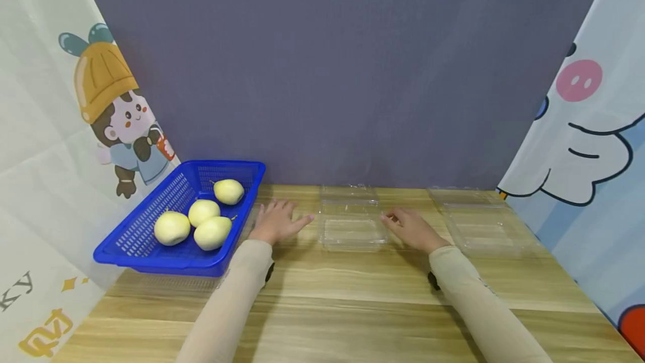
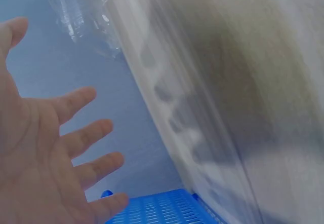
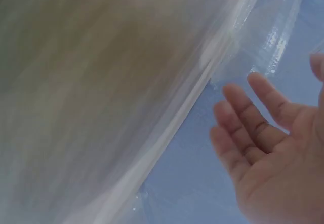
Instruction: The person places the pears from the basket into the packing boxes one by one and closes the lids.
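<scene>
A clear plastic clamshell box point(image 1: 353, 229) stands with its lid up in the middle of the wooden table. My left hand point(image 1: 278, 222) is spread over the table between that box and a blue plastic basket point(image 1: 173, 265), holding nothing; the left wrist view shows the bare palm point(image 2: 35, 153). To the right of the box is my right hand point(image 1: 410, 228), its fingertips close to the box's right side. Its palm point(image 3: 283, 178) is bare in the right wrist view, the fingers slightly bent. Pale yellow pears point(image 1: 172, 228), several of them, lie in the basket.
Another clear plastic box point(image 1: 481, 234), lid raised, lies at the right of the table point(image 1: 353, 318). A grey backdrop point(image 1: 342, 71) rises behind the table's far edge. Printed curtains point(image 1: 45, 144) flank it on both sides. The basket sits at the left, near the curtain.
</scene>
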A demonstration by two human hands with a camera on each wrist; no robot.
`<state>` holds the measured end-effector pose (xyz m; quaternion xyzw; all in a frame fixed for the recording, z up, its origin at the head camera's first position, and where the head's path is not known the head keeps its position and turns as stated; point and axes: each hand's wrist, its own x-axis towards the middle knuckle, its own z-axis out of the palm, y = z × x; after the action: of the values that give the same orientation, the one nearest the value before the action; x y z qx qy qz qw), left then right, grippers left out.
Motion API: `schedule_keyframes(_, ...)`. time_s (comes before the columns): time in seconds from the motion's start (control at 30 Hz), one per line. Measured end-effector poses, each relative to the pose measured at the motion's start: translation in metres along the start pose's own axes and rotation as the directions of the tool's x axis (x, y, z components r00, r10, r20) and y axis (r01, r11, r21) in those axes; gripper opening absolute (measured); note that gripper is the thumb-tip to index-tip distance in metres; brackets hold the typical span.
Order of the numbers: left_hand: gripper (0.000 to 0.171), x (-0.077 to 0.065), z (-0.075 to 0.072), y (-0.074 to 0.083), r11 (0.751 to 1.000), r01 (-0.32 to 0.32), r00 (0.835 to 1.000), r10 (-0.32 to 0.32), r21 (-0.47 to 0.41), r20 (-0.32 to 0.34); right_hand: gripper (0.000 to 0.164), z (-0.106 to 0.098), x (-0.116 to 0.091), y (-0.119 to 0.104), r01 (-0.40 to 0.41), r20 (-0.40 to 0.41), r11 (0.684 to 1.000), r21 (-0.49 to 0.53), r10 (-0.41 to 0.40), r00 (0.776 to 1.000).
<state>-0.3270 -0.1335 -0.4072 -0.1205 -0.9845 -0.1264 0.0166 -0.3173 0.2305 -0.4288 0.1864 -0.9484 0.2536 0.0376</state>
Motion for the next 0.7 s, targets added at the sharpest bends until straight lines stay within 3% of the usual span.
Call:
schedule_keyframes(0.27, 0.087, -0.007, -0.012, 0.006, 0.999, -0.013, 0.999, 0.012, 0.031, 0.032, 0.046, 0.002, 0.002, -0.002, -0.022, 0.027, 0.997, 0.077, 0.02, 0.999)
schedule_keyframes(0.47, 0.082, -0.012, -0.02, 0.01, 0.998, -0.029, 0.999, 0.027, 0.049, 0.046, 0.052, 0.001, 0.001, -0.005, -0.025, 0.051, 0.994, 0.103, 0.02, 0.999)
schedule_keyframes(0.7, 0.082, -0.018, -0.036, 0.016, 0.996, -0.061, 0.997, 0.058, 0.063, 0.044, 0.037, 0.002, 0.002, -0.007, -0.031, 0.057, 0.994, 0.103, 0.026, 0.998)
